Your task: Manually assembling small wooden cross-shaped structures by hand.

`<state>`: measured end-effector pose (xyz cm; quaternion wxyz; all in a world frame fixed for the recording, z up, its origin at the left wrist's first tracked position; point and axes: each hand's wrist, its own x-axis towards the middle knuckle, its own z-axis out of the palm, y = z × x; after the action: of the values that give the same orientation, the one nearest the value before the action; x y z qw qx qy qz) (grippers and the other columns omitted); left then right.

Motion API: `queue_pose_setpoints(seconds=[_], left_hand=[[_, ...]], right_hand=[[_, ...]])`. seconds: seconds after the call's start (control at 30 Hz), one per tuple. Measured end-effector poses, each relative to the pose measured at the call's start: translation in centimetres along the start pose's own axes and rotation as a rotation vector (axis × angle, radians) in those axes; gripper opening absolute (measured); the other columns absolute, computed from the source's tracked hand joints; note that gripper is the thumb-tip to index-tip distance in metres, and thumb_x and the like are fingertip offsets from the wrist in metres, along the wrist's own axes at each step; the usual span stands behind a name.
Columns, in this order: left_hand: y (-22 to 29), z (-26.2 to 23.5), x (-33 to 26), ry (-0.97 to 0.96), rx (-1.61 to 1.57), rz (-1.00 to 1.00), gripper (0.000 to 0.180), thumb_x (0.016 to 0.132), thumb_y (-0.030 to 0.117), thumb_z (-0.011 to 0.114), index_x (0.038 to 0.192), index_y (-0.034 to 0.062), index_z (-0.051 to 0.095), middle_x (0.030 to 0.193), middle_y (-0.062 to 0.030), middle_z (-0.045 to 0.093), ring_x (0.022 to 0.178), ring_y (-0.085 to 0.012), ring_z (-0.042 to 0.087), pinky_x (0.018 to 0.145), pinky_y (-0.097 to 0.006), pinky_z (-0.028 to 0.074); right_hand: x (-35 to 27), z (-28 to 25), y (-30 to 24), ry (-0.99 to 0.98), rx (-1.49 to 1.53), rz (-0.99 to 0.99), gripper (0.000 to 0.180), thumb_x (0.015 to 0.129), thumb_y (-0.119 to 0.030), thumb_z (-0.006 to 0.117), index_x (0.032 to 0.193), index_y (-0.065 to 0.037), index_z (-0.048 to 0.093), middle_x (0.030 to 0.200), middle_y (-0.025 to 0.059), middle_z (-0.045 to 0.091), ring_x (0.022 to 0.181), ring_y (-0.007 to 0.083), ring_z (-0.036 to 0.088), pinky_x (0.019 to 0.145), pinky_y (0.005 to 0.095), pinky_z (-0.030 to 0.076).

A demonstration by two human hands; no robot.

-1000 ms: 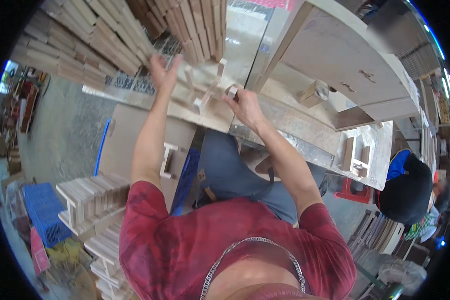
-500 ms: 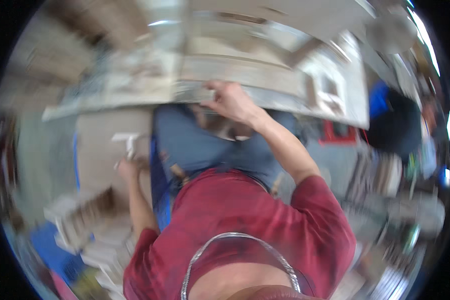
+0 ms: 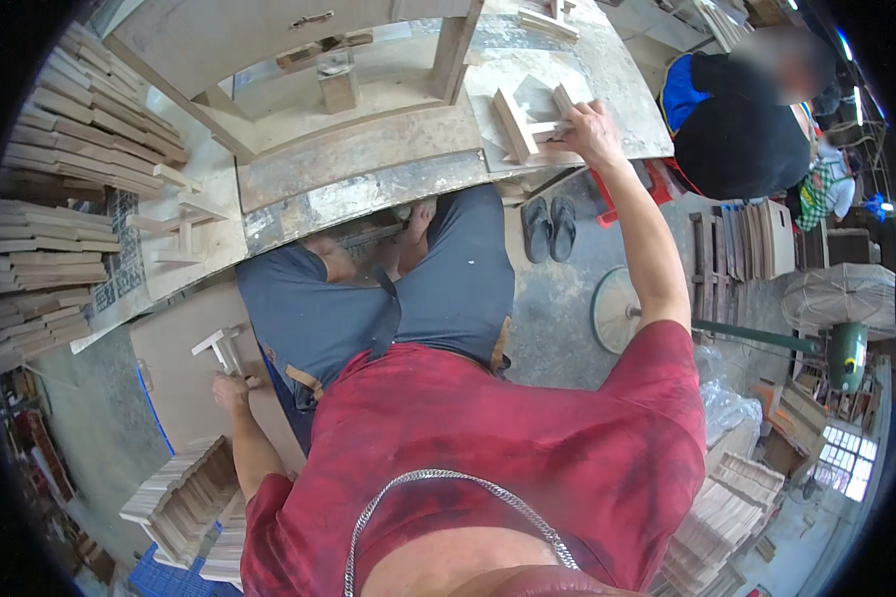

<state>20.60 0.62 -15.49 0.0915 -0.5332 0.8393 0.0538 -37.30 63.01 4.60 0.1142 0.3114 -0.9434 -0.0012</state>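
My left hand (image 3: 232, 391), low beside my left thigh, is closed around the lower end of a pale T-shaped wooden piece (image 3: 219, 344). At the right part of the workbench, the fingers of my right hand (image 3: 594, 135) are closed on an H-shaped wooden frame (image 3: 516, 125), near its crossbar and far upright. That frame lies on the bench top, and my fingers partly hide its right side. More joined wooden pieces (image 3: 184, 227) of a similar kind lie on the bench's left end.
A large wooden box-like fixture (image 3: 338, 129) stands mid-bench. Stacked wooden slats (image 3: 65, 234) fill the left. A brown board (image 3: 194, 333) lies under my left hand. Black sandals (image 3: 550, 229), a red stool (image 3: 657, 184), a standing fan (image 3: 836, 308) and another person (image 3: 737, 129) are at right.
My right hand has moved right along the bench from its middle to the H-shaped frame. My left hand still holds the T-shaped piece. The view has turned and become sharp.
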Motion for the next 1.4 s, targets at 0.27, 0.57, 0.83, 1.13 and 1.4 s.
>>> queue_pose_setpoints(seconds=[0.27, 0.57, 0.83, 1.13, 1.4], left_hand=[[-5.1, 2.9, -0.8, 0.059, -0.347, -0.233, 0.031, 0.087, 0.021, 0.067, 0.103, -0.0055, 0.071, 0.1, -0.0273, 0.072, 0.099, -0.0425, 0.07, 0.086, -0.05, 0.054], [-0.8, 1.0, -1.4, 0.058, -0.395, -0.178, 0.028, 0.087, 0.019, 0.066, 0.106, -0.0012, 0.068, 0.103, -0.027, 0.071, 0.099, -0.0445, 0.069, 0.089, -0.052, 0.055], [-1.1, 1.0, -0.5, 0.095, -0.332, -0.122, 0.028, 0.086, 0.021, 0.068, 0.103, -0.001, 0.07, 0.095, -0.0267, 0.072, 0.095, -0.0441, 0.069, 0.086, -0.051, 0.056], [1.4, -14.3, -7.5, 0.791, -1.214, -0.045, 0.019, 0.099, 0.008, 0.061, 0.115, -0.0042, 0.062, 0.102, -0.014, 0.072, 0.097, -0.0203, 0.068, 0.084, -0.036, 0.055], [19.5, -23.2, -17.8, 0.203, -1.032, 1.021, 0.024, 0.081, 0.009, 0.081, 0.102, -0.0001, 0.072, 0.087, -0.0134, 0.07, 0.077, -0.0254, 0.068, 0.073, -0.034, 0.054]], right_hand=[[1.7, 0.1, 0.7, -0.079, -0.002, -0.127, 0.027, 0.074, -0.032, 0.079, 0.087, -0.009, 0.072, 0.089, 0.0105, 0.069, 0.098, 0.0327, 0.06, 0.086, 0.0427, 0.052], [-0.6, -5.1, -1.2, 0.195, 0.184, -0.111, 0.026, 0.082, -0.026, 0.081, 0.088, -0.005, 0.068, 0.089, 0.0111, 0.066, 0.086, 0.0322, 0.06, 0.085, 0.0443, 0.047], [-3.3, -9.3, -14.9, 0.194, 0.215, -0.235, 0.025, 0.077, -0.013, 0.083, 0.092, -0.004, 0.066, 0.089, 0.0083, 0.068, 0.089, 0.0275, 0.063, 0.093, 0.0428, 0.044], [-2.3, -8.1, -29.2, -0.325, 1.018, -0.013, 0.041, 0.086, -0.037, 0.082, 0.097, 0.0, 0.07, 0.079, 0.0065, 0.067, 0.072, 0.0133, 0.06, 0.064, 0.029, 0.048], [-3.1, -5.2, -35.5, -0.668, 1.537, -0.136, 0.032, 0.083, -0.02, 0.084, 0.106, 0.0, 0.074, 0.082, 0.0012, 0.07, 0.072, 0.0062, 0.059, 0.061, 0.0263, 0.048]])
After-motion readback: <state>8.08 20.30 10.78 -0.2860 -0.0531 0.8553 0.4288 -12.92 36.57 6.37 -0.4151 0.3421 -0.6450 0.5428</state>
